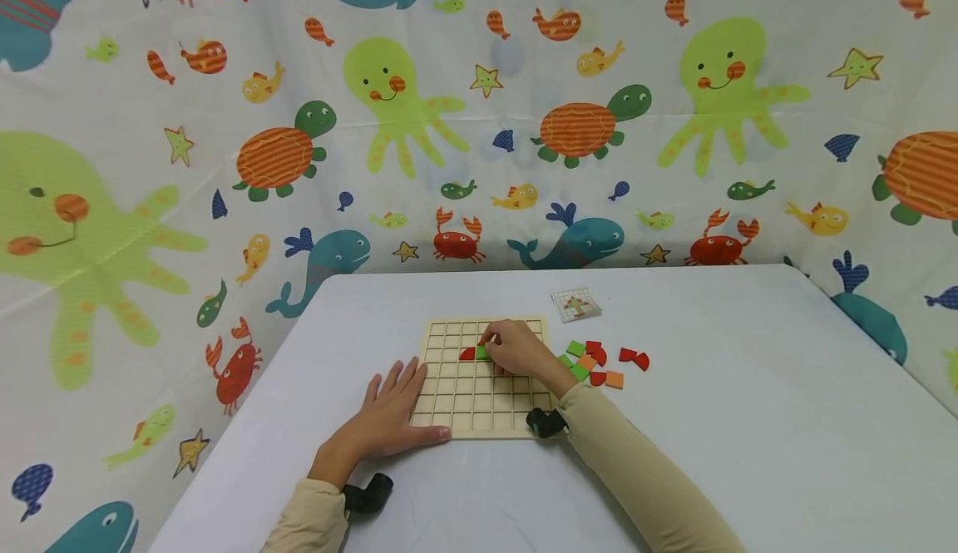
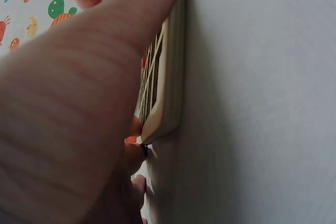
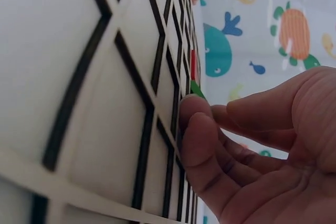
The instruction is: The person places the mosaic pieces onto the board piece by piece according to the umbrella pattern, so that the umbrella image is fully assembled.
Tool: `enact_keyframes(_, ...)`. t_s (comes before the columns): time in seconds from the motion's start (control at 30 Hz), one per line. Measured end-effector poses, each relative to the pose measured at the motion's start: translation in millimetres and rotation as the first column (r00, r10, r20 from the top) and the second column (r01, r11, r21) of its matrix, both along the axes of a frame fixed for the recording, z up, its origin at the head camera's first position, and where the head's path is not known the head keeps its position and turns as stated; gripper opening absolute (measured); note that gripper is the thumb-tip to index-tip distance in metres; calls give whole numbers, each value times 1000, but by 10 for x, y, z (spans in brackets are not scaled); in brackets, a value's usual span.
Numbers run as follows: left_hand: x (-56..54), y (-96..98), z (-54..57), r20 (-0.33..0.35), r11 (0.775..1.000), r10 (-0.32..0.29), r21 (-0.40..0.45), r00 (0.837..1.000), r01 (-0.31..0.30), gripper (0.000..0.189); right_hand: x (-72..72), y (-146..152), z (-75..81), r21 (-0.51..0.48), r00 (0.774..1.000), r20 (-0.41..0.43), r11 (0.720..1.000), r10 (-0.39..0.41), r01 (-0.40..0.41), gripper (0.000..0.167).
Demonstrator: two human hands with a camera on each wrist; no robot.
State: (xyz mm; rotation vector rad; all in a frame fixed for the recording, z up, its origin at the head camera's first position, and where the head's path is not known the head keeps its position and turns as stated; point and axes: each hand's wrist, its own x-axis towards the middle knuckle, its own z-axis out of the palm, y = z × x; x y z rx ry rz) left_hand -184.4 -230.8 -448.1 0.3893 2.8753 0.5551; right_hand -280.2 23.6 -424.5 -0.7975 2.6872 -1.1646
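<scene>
A wooden grid board [image 1: 449, 403] lies flat on the white table. My left hand [image 1: 389, 416] rests at its left side, fingers spread along the edge and thumb on the front left corner. Over the upper middle of the grid, my right hand [image 1: 516, 348] pinches a green square tile [image 1: 481, 353], which looks tilted in the right wrist view. Just left of that tile, a red rounded tile [image 1: 467, 354] sits in a square of the grid. The left wrist view shows the board's edge [image 2: 176, 77] with the thumb over it; fingers partly hide the green tile.
Loose green, red and orange tiles [image 1: 614, 380] lie on the table right of the board, some partly behind the right wrist. A small pattern card [image 1: 576, 304] lies beyond the board's far right corner. A sea-animal cloth [image 1: 509, 137] hangs behind the table.
</scene>
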Motion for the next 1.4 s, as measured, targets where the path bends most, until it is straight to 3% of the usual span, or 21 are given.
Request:
enact_keyframes(0.17, -5, 0, -13, 1, 1000, 0, 0, 1000, 0, 125, 20, 15, 40, 58, 999, -30, 998, 35, -34, 25)
enact_keyframes(0.43, -16, 4, -3, -2, 1000, -3, -3, 1000, 3, 124, 44, 163, 257, 109, 995, 13, 989, 96, -97, 25)
enact_keyframes(0.7, -40, 3, -1, 1, 1000, -8, -7, 1000, 8, 124, -56, 493, 422, 80, 996, 31, 993, 83, -85, 28)
enact_keyframes(1.07, -37, -14, -10, 9, 1000, -3, -5, 1000, 4, 125, -167, 1012, 461, 189, 998, -14, 980, -67, 68, 30)
enact_keyframes(1.27, -21, 0, 14, 1, 1000, -5, 12, 1000, 5, 124, -197, 1278, 422, 268, 982, 47, 950, -181, 162, 31)
enact_keyframes(1.4, -19, 10, 5, 1, 1000, -5, 0, 1000, 5, 125, -184, 1427, 394, 353, 954, 124, 911, -273, 215, 30)
